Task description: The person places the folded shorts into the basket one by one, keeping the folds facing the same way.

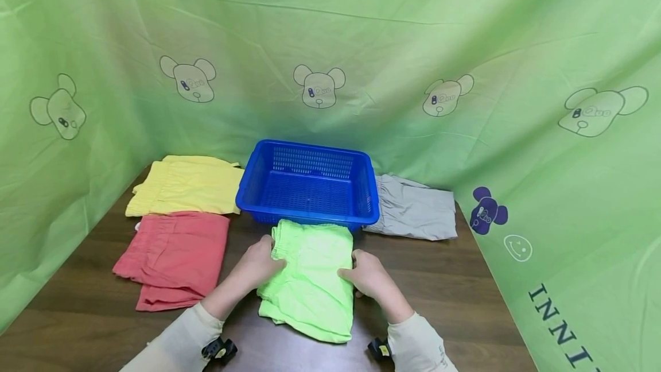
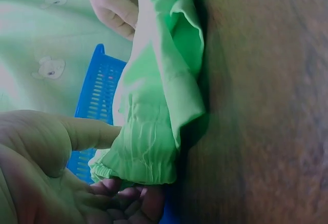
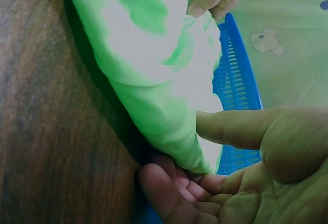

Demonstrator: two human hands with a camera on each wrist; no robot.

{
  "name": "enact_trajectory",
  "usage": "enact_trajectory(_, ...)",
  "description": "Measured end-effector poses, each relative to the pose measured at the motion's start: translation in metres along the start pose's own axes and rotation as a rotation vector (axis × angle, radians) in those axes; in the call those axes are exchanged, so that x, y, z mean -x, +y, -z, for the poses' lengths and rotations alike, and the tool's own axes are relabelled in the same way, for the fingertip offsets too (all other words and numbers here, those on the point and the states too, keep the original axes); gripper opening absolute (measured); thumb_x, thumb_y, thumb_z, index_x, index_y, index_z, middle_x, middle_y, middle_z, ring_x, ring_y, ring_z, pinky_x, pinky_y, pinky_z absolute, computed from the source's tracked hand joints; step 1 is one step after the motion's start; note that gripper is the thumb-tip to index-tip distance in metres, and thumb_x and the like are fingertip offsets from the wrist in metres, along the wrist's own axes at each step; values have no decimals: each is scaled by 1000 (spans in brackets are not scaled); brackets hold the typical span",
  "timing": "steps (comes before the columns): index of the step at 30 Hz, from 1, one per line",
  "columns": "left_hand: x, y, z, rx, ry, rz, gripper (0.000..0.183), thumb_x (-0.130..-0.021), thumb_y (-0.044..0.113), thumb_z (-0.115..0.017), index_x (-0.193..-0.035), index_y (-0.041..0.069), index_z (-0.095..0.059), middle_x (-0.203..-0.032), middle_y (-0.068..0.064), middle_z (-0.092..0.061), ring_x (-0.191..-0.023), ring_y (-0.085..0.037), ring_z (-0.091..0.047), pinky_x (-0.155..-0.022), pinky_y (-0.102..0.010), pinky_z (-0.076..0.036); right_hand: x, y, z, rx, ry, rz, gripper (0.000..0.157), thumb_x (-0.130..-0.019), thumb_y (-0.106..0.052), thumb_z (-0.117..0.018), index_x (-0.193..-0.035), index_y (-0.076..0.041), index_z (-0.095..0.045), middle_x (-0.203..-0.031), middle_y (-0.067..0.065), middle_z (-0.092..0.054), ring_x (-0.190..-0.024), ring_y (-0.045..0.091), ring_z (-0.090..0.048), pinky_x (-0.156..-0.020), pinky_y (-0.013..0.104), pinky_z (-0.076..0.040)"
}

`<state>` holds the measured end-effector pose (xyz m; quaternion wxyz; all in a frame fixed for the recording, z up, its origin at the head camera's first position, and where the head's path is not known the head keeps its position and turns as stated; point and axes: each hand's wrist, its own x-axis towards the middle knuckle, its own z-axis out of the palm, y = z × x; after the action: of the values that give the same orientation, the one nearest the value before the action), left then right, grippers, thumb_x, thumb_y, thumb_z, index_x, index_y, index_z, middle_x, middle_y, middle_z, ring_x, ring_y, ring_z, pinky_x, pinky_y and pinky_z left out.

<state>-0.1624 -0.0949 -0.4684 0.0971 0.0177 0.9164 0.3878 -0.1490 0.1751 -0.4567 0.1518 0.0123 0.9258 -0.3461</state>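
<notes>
Folded neon-green shorts (image 1: 312, 280) with a gathered elastic waistband lie between my two hands, their far edge overlapping the front of the blue basket (image 1: 376, 211) in the head view. My left hand (image 1: 260, 264) grips the waistband side, thumb on top and fingers tucked beneath. On the opposite side, my right hand (image 1: 369, 274) pinches the folded edge the same way. Both wrist views show thumbs pressing on the green cloth (image 2: 148, 147), with the fingers (image 3: 169, 193) curling under its edge. Part of the fingers is hidden below the fabric.
Folded yellow shorts (image 1: 193, 185) and red shorts (image 1: 178, 257) lie at the left of the brown wooden table (image 1: 434, 291). Folded grey shorts (image 1: 420, 209) sit right of the basket. A green printed curtain (image 1: 382, 33) surrounds the table's back and sides.
</notes>
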Motion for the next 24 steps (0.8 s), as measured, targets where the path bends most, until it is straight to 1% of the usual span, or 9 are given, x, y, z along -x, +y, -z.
enact_trajectory(3,-3,-2,-1,56,-19,20,46,-89,19,-74,-121,-6,-51,-108,-17,-64,-92,-25,-58,-79,-44,-52,-1,1,0,-14,-2,-3,37,-91,-22,-76,-113,2,-59,-87,9,-59,-51,26,-64,-50,34,-54)
enact_trajectory(7,-5,-5,-3,97,-25,45,44,-89,19,-74,-118,-4,-51,-110,-16,-62,-94,-26,-56,-80,-43,-51,-2,2,0,-29,-5,-9,38,-92,-22,-76,-114,3,-59,-89,9,-59,-50,25,-64,-51,36,-55)
enact_trajectory(11,-4,-3,-3,101,-20,43,43,-89,19,-75,-117,-3,-51,-109,-14,-62,-94,-25,-56,-81,-42,-50,-3,2,0,-40,-4,-8,36,-92,-21,-76,-113,3,-59,-87,9,-59,-50,24,-62,-51,36,-56)
enact_trajectory(17,-4,1,-1,117,-18,48,40,-89,18,-76,-114,-1,-51,-101,-12,-60,-91,-25,-55,-79,-39,-49,-4,2,1,-49,-5,-4,34,-92,-20,-75,-112,3,-59,-86,9,-58,-49,22,-61,-50,36,-55)
enact_trajectory(20,-4,0,-1,128,-20,54,41,-89,17,-76,-115,-1,-50,-103,-13,-61,-92,-25,-55,-79,-40,-49,-4,1,1,-49,-2,1,35,-93,-20,-75,-114,3,-59,-87,9,-59,-50,22,-61,-50,35,-55)
enact_trajectory(24,-4,-2,-2,118,-21,58,46,-89,18,-76,-119,-2,-48,-109,-15,-62,-94,-25,-56,-80,-41,-50,-3,1,0,-51,-1,1,34,-93,-20,-75,-113,2,-59,-86,9,-59,-50,22,-61,-50,34,-54)
